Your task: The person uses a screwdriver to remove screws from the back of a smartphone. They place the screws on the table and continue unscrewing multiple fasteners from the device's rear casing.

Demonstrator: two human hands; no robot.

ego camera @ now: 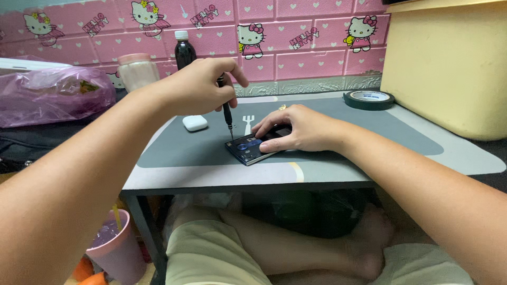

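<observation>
Here the left hand (203, 87) has its fingers clamped on a small screwdriver (227, 113), tip on the opened phone (252, 148). The right hand (296, 129) presses the phone flat on the desk (369, 137), fingers spread. The phone's inside shows; the screw work looks unfinished.

Left hand (198, 87) grips screwdriver (227, 113), tip on phone (253, 146); right hand (296, 129) steadies phone.

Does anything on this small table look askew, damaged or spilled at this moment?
Nothing is spilled or visibly broken. The small dark device lies at an angle to the table edge, pinned by the right hand, while the left hand holds a thin screwdriver upright on its corner. The tape roll and white case lie flat.
</observation>
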